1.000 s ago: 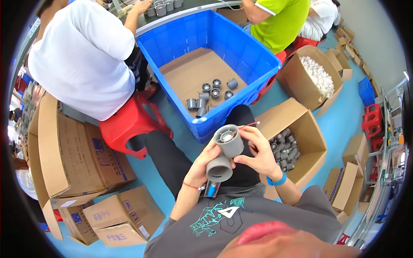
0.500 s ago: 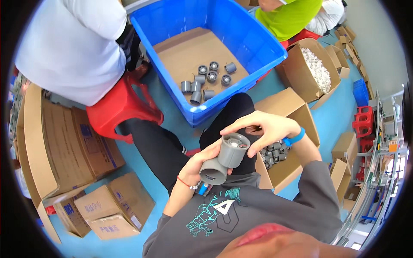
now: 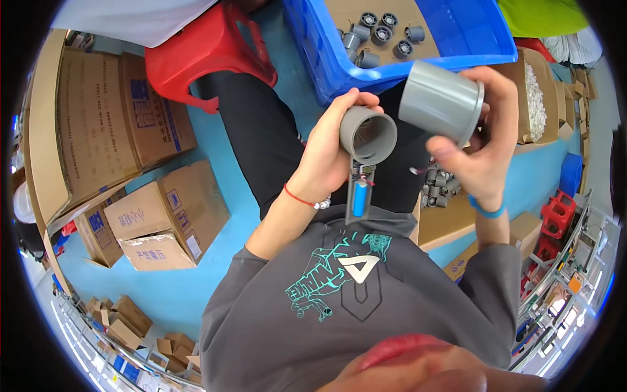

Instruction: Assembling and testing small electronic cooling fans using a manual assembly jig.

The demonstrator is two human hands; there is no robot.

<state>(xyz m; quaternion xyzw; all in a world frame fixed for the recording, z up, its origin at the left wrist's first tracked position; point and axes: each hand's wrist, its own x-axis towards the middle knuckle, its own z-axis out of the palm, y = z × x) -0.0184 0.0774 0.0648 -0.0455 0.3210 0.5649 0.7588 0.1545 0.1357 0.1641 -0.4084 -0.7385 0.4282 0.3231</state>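
My left hand (image 3: 321, 155) is closed around a grey open tube housing (image 3: 351, 140) in front of my lap. A narrow open handle extends from the tube toward my shirt, with a blue cylindrical battery (image 3: 360, 198) and some wiring inside. To the right and a bit higher, my right hand (image 3: 493, 134) grips a larger grey cylinder (image 3: 436, 101) by its rimmed end, thumb below and fingers behind. Its smooth side faces me, so its inside is hidden. The two grey parts are apart. A small wire end (image 3: 415, 171) shows below the right thumb.
Ahead stands a blue bin (image 3: 320, 55) holding several grey cylinders with fan-like ends (image 3: 381, 34). By my right leg a cardboard box (image 3: 450, 225) contains grey parts (image 3: 442, 186). A red stool (image 3: 189, 59) and cardboard boxes (image 3: 140, 215) are at left; people sit nearby.
My right hand has lifted the grey cylinder away from the left-hand part, up and right. The tube housing has turned, exposing its handle and blue battery. My view has shifted downward and left.
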